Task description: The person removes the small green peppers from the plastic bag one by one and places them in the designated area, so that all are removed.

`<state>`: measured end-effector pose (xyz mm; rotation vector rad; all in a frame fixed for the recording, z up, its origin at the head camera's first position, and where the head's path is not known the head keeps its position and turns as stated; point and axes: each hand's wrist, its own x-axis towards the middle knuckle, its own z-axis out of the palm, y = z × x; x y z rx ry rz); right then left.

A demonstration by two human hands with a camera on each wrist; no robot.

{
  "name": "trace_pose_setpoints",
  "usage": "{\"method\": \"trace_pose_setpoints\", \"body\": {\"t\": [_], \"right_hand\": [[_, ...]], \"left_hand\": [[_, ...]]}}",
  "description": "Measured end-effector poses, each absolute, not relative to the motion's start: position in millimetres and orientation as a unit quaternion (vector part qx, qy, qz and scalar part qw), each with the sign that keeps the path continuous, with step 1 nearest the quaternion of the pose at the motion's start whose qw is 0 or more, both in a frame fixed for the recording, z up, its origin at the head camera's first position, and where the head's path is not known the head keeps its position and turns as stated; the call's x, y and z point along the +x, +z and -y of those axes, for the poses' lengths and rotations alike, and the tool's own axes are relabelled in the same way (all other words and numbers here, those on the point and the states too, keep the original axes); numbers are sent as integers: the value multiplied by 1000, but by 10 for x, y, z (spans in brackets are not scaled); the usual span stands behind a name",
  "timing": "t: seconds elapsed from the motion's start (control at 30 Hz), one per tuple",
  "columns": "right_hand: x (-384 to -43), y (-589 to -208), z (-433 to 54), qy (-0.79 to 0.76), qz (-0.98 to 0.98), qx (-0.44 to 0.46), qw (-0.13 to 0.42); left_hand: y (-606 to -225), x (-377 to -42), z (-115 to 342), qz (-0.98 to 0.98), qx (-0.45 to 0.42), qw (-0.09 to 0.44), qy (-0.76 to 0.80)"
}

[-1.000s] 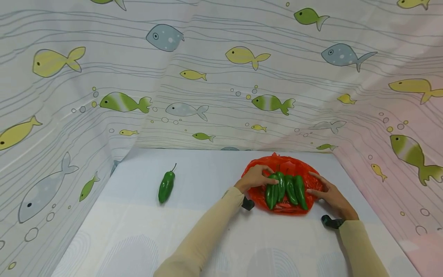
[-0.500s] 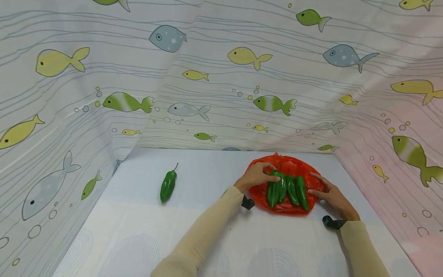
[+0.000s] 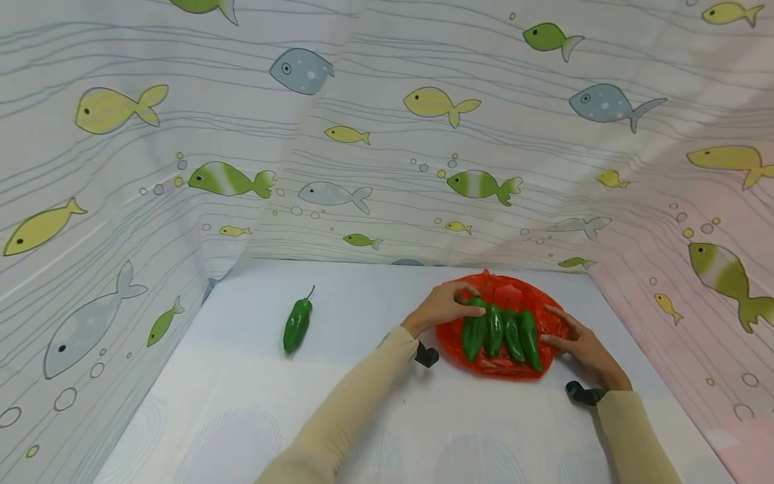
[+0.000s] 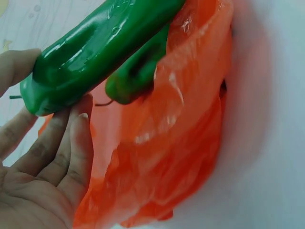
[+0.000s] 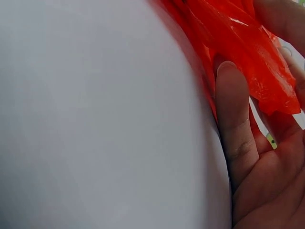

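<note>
Several green peppers [image 3: 512,336] lie side by side on a red plastic bag [image 3: 449,334] at the right of the table. My left hand [image 3: 440,310] pinches the leftmost green pepper [image 3: 474,338] near its stem end, between thumb and fingers. In the left wrist view this pepper [image 4: 102,50] is tilted above the bag's crumpled edge [image 4: 157,157], with another pepper [image 4: 136,71] behind it. My right hand [image 3: 585,349] holds the bag's right side; in the right wrist view the red plastic [image 5: 243,52] passes between thumb and fingers.
A single green pepper [image 3: 297,326] lies apart on the left of the white table [image 3: 375,396]. Fish-patterned cloth [image 3: 375,161] encloses the back and both sides. Dark wrist cameras [image 3: 426,355] sit on the wrists.
My left hand has shifted slightly left with the leftmost pepper, widening its gap from the others. The right hand stays at the bag. The head view has turned a little.
</note>
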<state>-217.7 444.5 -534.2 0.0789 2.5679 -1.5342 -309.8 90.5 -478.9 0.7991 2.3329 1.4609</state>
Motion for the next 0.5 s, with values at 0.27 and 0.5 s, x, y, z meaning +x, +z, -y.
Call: {"method": "trace_pose_setpoints", "body": {"t": [0.27, 0.5], "right_hand": [[-2182, -5352, -4446, -504, -860, 28, 74], [-2181, -5344, -4436, -504, -860, 28, 74]], "left_hand": [[-4763, -3114, -717, -803, 268, 141, 514], [-4713, -3165, -576, -803, 272, 131, 513]]}}
